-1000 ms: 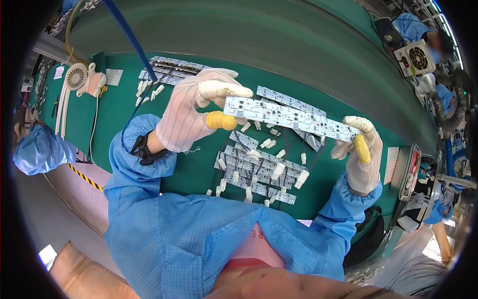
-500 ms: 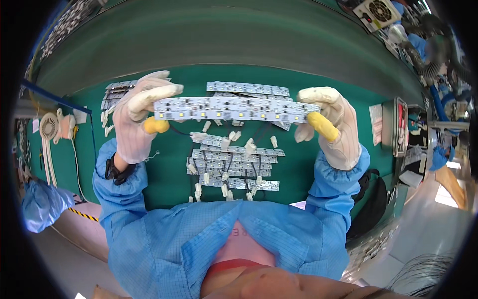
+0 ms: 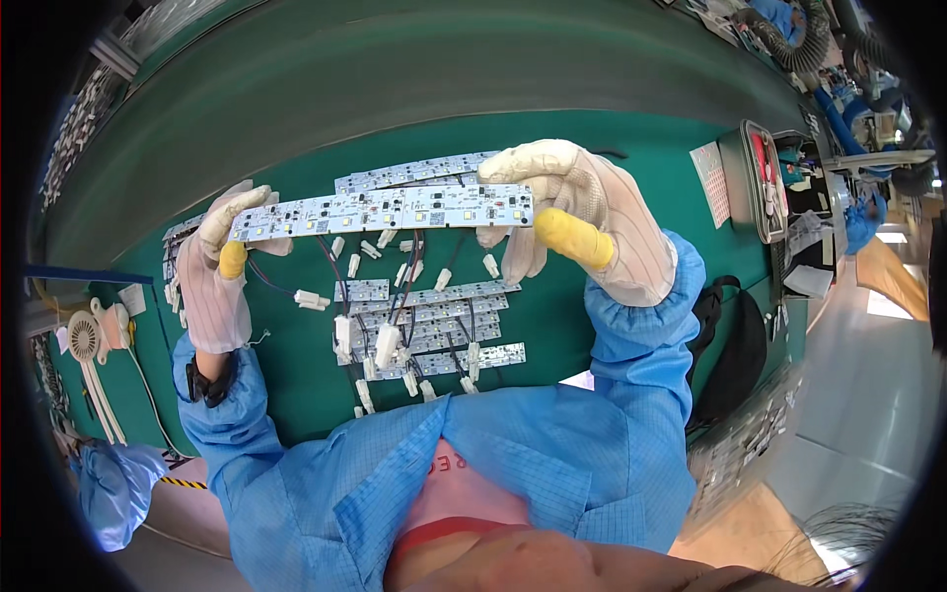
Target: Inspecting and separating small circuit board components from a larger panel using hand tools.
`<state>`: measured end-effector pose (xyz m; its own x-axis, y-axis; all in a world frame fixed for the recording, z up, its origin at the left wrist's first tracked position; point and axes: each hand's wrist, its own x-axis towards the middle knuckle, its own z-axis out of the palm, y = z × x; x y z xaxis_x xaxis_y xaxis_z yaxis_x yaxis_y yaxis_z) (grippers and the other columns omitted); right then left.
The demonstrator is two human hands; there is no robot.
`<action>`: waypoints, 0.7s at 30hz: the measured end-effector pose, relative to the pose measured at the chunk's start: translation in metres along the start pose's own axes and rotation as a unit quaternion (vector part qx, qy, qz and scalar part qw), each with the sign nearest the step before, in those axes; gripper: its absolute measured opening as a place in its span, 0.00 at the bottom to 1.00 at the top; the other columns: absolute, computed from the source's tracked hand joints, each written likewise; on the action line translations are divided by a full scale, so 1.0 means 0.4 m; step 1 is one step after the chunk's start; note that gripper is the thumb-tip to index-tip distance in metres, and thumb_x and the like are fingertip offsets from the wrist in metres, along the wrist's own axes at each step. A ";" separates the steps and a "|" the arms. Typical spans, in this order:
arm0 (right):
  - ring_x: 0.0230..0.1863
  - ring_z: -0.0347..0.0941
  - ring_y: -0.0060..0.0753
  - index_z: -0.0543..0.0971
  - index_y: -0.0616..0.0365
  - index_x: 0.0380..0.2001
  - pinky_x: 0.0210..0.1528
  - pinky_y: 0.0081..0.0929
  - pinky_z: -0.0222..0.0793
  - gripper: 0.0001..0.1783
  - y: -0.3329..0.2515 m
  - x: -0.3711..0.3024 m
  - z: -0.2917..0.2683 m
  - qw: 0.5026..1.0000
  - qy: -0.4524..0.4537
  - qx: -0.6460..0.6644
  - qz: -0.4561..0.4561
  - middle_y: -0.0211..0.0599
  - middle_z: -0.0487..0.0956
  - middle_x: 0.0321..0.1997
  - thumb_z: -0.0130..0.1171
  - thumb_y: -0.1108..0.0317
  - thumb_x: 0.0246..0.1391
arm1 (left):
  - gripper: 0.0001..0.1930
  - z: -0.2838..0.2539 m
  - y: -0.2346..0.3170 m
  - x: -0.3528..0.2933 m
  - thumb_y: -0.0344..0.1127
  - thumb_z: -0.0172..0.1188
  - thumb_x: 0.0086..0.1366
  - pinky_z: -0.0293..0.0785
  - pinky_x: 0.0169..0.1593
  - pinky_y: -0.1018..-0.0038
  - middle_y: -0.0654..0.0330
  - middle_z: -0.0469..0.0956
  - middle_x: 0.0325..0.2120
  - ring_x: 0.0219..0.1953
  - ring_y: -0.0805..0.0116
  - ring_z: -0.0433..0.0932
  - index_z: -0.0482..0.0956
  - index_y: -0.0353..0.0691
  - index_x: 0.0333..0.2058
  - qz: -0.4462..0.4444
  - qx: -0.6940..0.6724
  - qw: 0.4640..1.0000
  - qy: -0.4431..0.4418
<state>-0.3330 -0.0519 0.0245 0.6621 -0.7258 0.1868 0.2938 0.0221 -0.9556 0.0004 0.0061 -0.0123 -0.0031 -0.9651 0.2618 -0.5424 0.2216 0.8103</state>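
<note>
A long white LED circuit board (image 3: 385, 212) is held up between both my gloved hands, slightly tilted with its right end higher. My left hand (image 3: 222, 261), in a white glove with a yellow thumb cover, pinches the left end. At the right end, my right hand (image 3: 582, 222) grips the board between its yellow-covered thumb and its fingers. Dark wires with white connectors (image 3: 388, 345) hang below the board. Beneath them, several similar LED boards (image 3: 434, 311) lie in rows on the green mat (image 3: 296, 370). More boards (image 3: 414, 170) lie behind the held one, partly hidden.
A small fan (image 3: 85, 335) with a cable stands at the left. To the right are a sheet of paper (image 3: 710, 183), a metal tray (image 3: 755, 183) with tools and a black bag (image 3: 730, 355). A dark raised ledge (image 3: 414, 69) runs along the back.
Relative to the mat, the view has shifted and turned. The held board has moved left in the picture and now tilts up at its right end. Both hands still hold it.
</note>
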 end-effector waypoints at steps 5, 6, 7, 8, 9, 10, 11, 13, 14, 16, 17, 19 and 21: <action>0.35 0.77 0.29 0.67 0.66 0.53 0.35 0.21 0.75 0.25 -0.011 0.007 -0.001 1.000 0.002 -0.014 0.022 0.45 0.77 0.41 0.59 0.62 0.56 | 0.26 0.002 -0.004 -0.002 0.50 0.53 0.65 0.73 0.43 0.79 0.53 0.80 0.41 0.35 0.71 0.81 0.73 0.34 0.51 0.000 -0.059 0.998 0.003; 0.35 0.77 0.29 0.67 0.66 0.53 0.35 0.21 0.75 0.25 -0.003 0.009 0.001 1.000 -0.006 -0.011 0.022 0.45 0.77 0.41 0.59 0.62 0.56 | 0.27 0.002 0.001 -0.009 0.51 0.55 0.64 0.74 0.43 0.79 0.52 0.80 0.41 0.35 0.71 0.81 0.73 0.33 0.51 -0.040 -0.098 0.994 0.012; 0.31 0.77 0.26 0.68 0.66 0.52 0.30 0.18 0.73 0.26 0.003 0.007 0.000 0.997 0.028 -0.071 0.026 0.43 0.78 0.38 0.59 0.58 0.56 | 0.27 0.002 -0.006 -0.012 0.49 0.59 0.61 0.74 0.43 0.77 0.52 0.79 0.41 0.35 0.70 0.80 0.73 0.33 0.52 -0.012 -0.139 0.990 0.019; 0.27 0.77 0.24 0.69 0.65 0.51 0.26 0.14 0.71 0.28 0.005 0.009 -0.002 0.989 0.060 -0.131 0.028 0.42 0.78 0.34 0.59 0.54 0.56 | 0.27 0.002 -0.012 -0.013 0.49 0.59 0.61 0.74 0.43 0.77 0.52 0.79 0.41 0.35 0.70 0.80 0.73 0.33 0.52 -0.016 -0.134 0.990 0.027; 0.26 0.76 0.23 0.69 0.65 0.50 0.26 0.14 0.69 0.28 0.004 0.014 -0.003 0.985 0.064 -0.158 0.027 0.41 0.78 0.34 0.58 0.52 0.56 | 0.26 0.001 -0.015 -0.015 0.46 0.60 0.61 0.74 0.43 0.77 0.52 0.79 0.40 0.35 0.70 0.80 0.73 0.33 0.52 0.023 -0.153 0.988 0.022; 0.26 0.76 0.23 0.69 0.65 0.50 0.26 0.14 0.69 0.28 0.004 0.016 -0.002 0.986 0.053 -0.154 0.027 0.41 0.78 0.34 0.58 0.52 0.56 | 0.25 -0.001 -0.012 -0.020 0.43 0.62 0.60 0.75 0.43 0.76 0.53 0.80 0.39 0.35 0.70 0.80 0.73 0.33 0.52 0.063 -0.169 0.983 0.017; 0.26 0.76 0.23 0.70 0.65 0.50 0.26 0.14 0.69 0.30 0.003 0.017 0.000 0.984 0.075 -0.157 0.034 0.40 0.78 0.33 0.59 0.51 0.55 | 0.23 0.000 0.004 -0.025 0.36 0.63 0.57 0.74 0.48 0.70 0.54 0.80 0.38 0.36 0.69 0.80 0.74 0.33 0.50 0.034 -0.186 0.982 0.026; 0.24 0.75 0.22 0.70 0.65 0.49 0.25 0.14 0.67 0.32 0.011 0.023 0.010 0.982 0.105 -0.157 0.024 0.37 0.78 0.30 0.60 0.47 0.53 | 0.22 -0.011 0.009 -0.019 0.34 0.63 0.55 0.73 0.50 0.66 0.55 0.80 0.37 0.36 0.68 0.80 0.75 0.32 0.48 0.101 -0.105 0.989 0.034; 0.24 0.75 0.22 0.70 0.65 0.49 0.25 0.14 0.67 0.32 0.014 0.023 0.008 0.984 0.089 -0.151 0.024 0.37 0.78 0.30 0.60 0.47 0.53 | 0.21 -0.017 0.010 -0.015 0.32 0.63 0.53 0.71 0.53 0.63 0.55 0.80 0.36 0.37 0.66 0.80 0.76 0.32 0.47 0.169 -0.030 0.985 0.027; 0.23 0.74 0.22 0.70 0.65 0.49 0.24 0.14 0.66 0.35 0.017 0.021 -0.006 0.971 0.116 -0.197 0.071 0.35 0.77 0.27 0.61 0.44 0.51 | 0.21 -0.015 0.028 -0.012 0.35 0.68 0.46 0.70 0.55 0.63 0.59 0.81 0.33 0.39 0.63 0.79 0.80 0.37 0.42 0.165 -0.035 0.985 0.034; 0.23 0.74 0.22 0.70 0.65 0.49 0.24 0.15 0.65 0.37 0.024 0.022 -0.002 0.969 0.121 -0.211 0.054 0.35 0.77 0.24 0.60 0.42 0.50 | 0.23 -0.019 0.033 -0.013 0.36 0.69 0.44 0.71 0.54 0.65 0.58 0.81 0.33 0.40 0.62 0.79 0.80 0.38 0.42 0.166 -0.026 0.985 0.028; 0.23 0.74 0.22 0.70 0.65 0.49 0.24 0.14 0.65 0.38 0.026 0.024 -0.006 0.970 0.114 -0.208 0.053 0.34 0.77 0.24 0.61 0.41 0.49 | 0.27 -0.014 0.042 -0.026 0.53 0.57 0.59 0.67 0.55 0.55 0.52 0.81 0.31 0.36 0.62 0.79 0.76 0.33 0.45 0.151 -0.039 0.988 0.010; 0.23 0.73 0.22 0.70 0.66 0.49 0.24 0.13 0.65 0.41 0.035 0.022 -0.010 0.972 0.121 -0.199 0.043 0.34 0.77 0.24 0.62 0.38 0.46 | 0.27 -0.018 0.031 -0.028 0.53 0.57 0.60 0.67 0.55 0.56 0.52 0.81 0.32 0.38 0.61 0.79 0.76 0.33 0.45 0.177 -0.015 0.984 0.011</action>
<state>-0.3257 -0.0606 0.0120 0.4768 -0.8744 0.0901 -0.0758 -0.1431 -0.9868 -0.0001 0.0209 -0.0014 -0.1690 -0.8234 0.5417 -0.4854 0.5479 0.6814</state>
